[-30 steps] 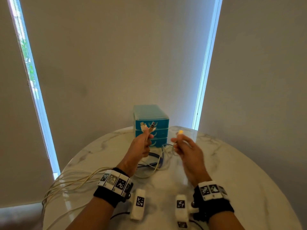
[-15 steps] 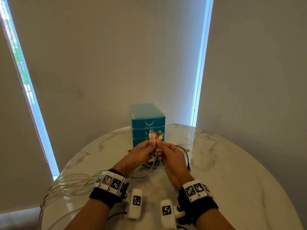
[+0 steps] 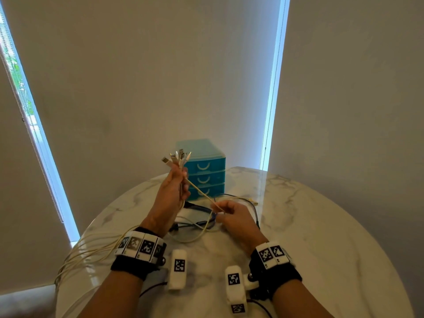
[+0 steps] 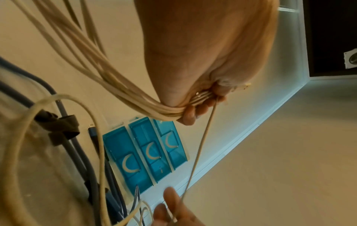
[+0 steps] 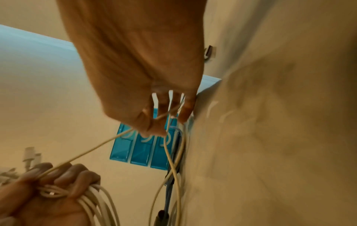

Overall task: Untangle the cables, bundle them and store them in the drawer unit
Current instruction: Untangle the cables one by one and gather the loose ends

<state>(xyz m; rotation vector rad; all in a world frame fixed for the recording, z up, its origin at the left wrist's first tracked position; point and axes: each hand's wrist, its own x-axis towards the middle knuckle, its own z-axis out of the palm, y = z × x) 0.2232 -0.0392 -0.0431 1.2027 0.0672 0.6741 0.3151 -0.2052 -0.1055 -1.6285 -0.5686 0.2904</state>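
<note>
My left hand [image 3: 176, 180] is raised in front of the blue drawer unit [image 3: 204, 175] and grips a bunch of white cables [image 4: 135, 97]. Their plugs [image 3: 176, 157] fan out above the fist. One white cable [image 3: 202, 193] runs taut from that fist down to my right hand [image 3: 226, 211], which pinches it low over the table [image 3: 321, 226]. In the right wrist view the right hand [image 5: 160, 120] holds that strand [image 5: 96, 148] between thumb and fingers. Dark and blue cables [image 3: 199, 214] lie tangled on the table between the hands. All three drawers are closed.
Loops of white cable [image 3: 91, 253] hang off the round marble table's left edge. The drawer unit stands at the table's far edge against the wall. A black strap [image 4: 58, 130] wraps the dark cables in the left wrist view.
The hands have separated. My left hand has risen with more plugs gathered in it, and my right hand has slid down and right along one white cable, drawing it taut.
</note>
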